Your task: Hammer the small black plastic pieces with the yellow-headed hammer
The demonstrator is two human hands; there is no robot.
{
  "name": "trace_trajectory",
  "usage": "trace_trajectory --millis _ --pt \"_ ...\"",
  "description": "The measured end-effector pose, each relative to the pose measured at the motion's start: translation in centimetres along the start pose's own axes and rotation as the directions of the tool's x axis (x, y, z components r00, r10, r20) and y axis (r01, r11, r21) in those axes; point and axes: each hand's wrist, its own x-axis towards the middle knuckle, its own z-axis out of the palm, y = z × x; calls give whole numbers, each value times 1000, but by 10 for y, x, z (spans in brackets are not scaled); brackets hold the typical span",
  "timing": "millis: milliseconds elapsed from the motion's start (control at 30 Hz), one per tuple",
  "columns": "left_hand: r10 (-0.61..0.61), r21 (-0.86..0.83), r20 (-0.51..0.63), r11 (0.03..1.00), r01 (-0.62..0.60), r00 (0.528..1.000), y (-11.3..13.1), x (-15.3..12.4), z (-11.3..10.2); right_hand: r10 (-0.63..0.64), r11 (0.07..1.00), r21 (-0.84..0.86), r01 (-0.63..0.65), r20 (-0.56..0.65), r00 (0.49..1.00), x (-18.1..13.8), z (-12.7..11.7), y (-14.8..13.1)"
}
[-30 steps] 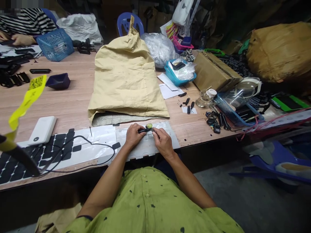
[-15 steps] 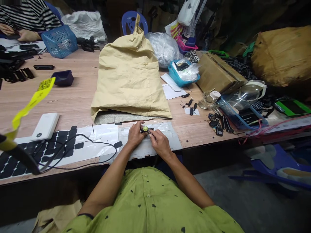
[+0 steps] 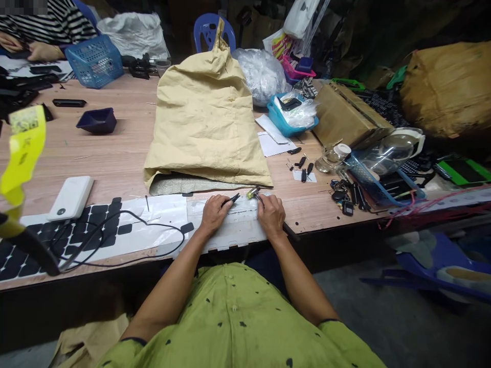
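My left hand [image 3: 215,213] is closed on a small dark pointed piece [image 3: 232,199], which sticks out to the right from between thumb and fingers. Its exact kind is too small to make out. In my right hand [image 3: 272,216] is a small hammer [image 3: 253,192], with a metal and yellow-green head. The hammer's dark handle runs under the palm and comes out near the table edge. Both hands rest over a pale grey board [image 3: 241,225] at the front of the table, apart from each other.
A large beige cloth bag [image 3: 207,122] lies just beyond the board. On the left are a white power bank [image 3: 71,198], a black cable [image 3: 153,223] and a yellow tag [image 3: 21,153]. To the right sit small black pieces [image 3: 304,174] and a blue basket [image 3: 368,179]. Another person's hands [image 3: 42,51] show far left.
My hands have moved apart: the right hand went right with the hammer, its head now clear of the dark piece. The left hand stays nearly in place. The yellow tag has swung left.
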Motion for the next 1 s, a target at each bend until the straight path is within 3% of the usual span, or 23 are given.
trace_trajectory --millis 267,367,533,667,767,867,933,1000 --pt "-7 46 50 999 5 999 -2 2 -6 -22 994 -107 26 41 999 -1 3 -10" --pt "72 43 145 996 -79 987 3 -14 -13 -17 993 -113 22 53 998 0 4 -10" --pt "332 10 321 935 -354 887 14 -66 -15 -10 994 -106 17 68 998 0 5 -12" --pt "382 106 386 886 -451 840 19 -91 -10 -9 994 -107 16 67 998 0 5 -14" --pt "380 164 398 866 -472 835 22 -96 -7 -11 994 -107 17 57 998 0 5 -15" --pt "388 118 384 879 -462 838 22 -94 -9 -15 994 -109 20 48 999 0 6 -15" --pt "373 63 335 907 -416 865 21 -86 -11 -18 994 -108 23 46 999 -1 7 -15" --pt "302 37 245 947 -320 921 19 -68 -15 -18 994 -108 23 45 999 -1 8 -15"
